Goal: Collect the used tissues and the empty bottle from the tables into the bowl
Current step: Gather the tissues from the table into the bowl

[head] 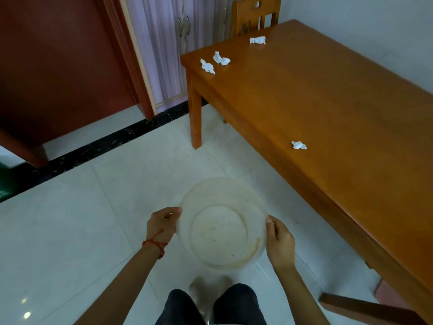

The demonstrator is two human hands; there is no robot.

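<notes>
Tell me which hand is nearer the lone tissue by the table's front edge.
Right. The right hand grips the bowl's rim on the table side, below the lone tissue. The left hand holds the opposite rim, farther away.

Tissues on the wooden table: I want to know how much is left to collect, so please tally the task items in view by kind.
Crumpled white tissues: 4, all on the wooden table
Bowls: 1, the empty translucent bowl held between left hand and right hand
Bottles: 0 in view
Total: 5
</notes>
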